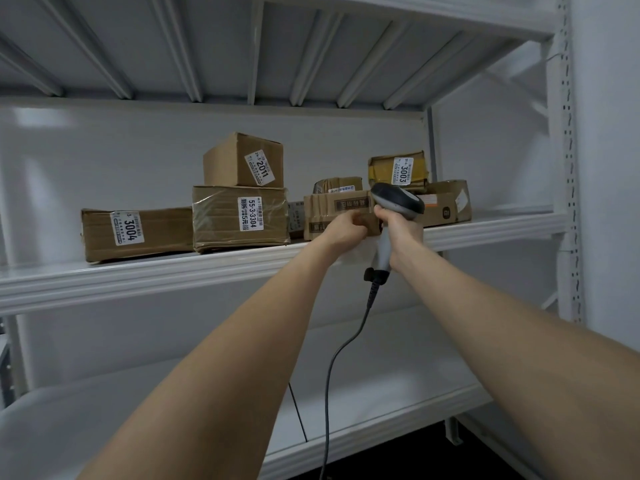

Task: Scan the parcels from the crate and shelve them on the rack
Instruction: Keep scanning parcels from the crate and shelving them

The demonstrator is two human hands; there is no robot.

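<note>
- The parcel [337,209], a flat brown carton with printed strips, sits on the middle shelf of the rack [173,271], just right of frame centre. Its front face is at the shelf lip, so a nudge could tip it off the edge.
- The left hand [346,228] has its fingers curled on the parcel's lower front edge and appears to grip it. A shove from that low corner could skew the parcel rather than send it straight back.
- A skewed push would drive it into the small parcel [337,185] behind, or into the logo carton [446,206] to the right. That carton carries the box marked 3003 [398,169], which could shift.
- No white number label shows on the parcel's visible face, unlike its neighbours. If the label faces away, the parcel may be hard to find later.
- The right hand [403,233] is clenched round the handle of the scanner [398,199], whose head overlaps the parcel's right end. With the hands this crowded, the head could knock the parcel, and this hand cannot steady anything.
- The cable [332,358] hangs from the handle down to the bottom edge of the frame. It could snag on a shelf lip and jerk the scanner.
- Left of centre, the box marked 2011 [242,161] sits on the taped carton [240,218], beside the long 3004 carton [136,233]. All three are apart from the hands and seem at risk only if the parcel slides leftward.
</note>
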